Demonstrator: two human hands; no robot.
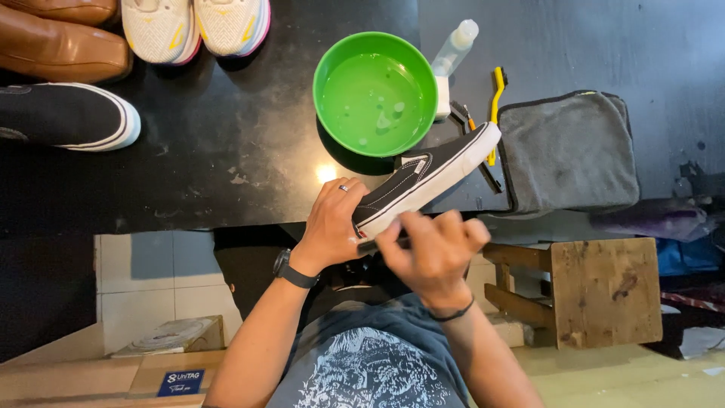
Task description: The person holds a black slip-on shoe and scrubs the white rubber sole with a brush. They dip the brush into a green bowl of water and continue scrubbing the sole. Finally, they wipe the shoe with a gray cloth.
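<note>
My left hand (331,224), with a ring and a dark wristwatch, grips the heel end of a black slip-on shoe (427,175) with a white sole, held tilted over the black table's front edge. My right hand (434,253) is closed around a small dark tool, likely a brush, pressed at the shoe's white sole near the heel; most of the tool is hidden by my fingers. A green bowl (375,94) of cloudy water stands just beyond the shoe.
A grey folded cloth (570,155) lies at right, with a yellow-handled brush (496,94) and a clear bottle (455,45) beside the bowl. Another black shoe (68,115), brown shoes (60,49) and white sneakers (192,26) sit far left. A wooden stool (600,291) stands lower right.
</note>
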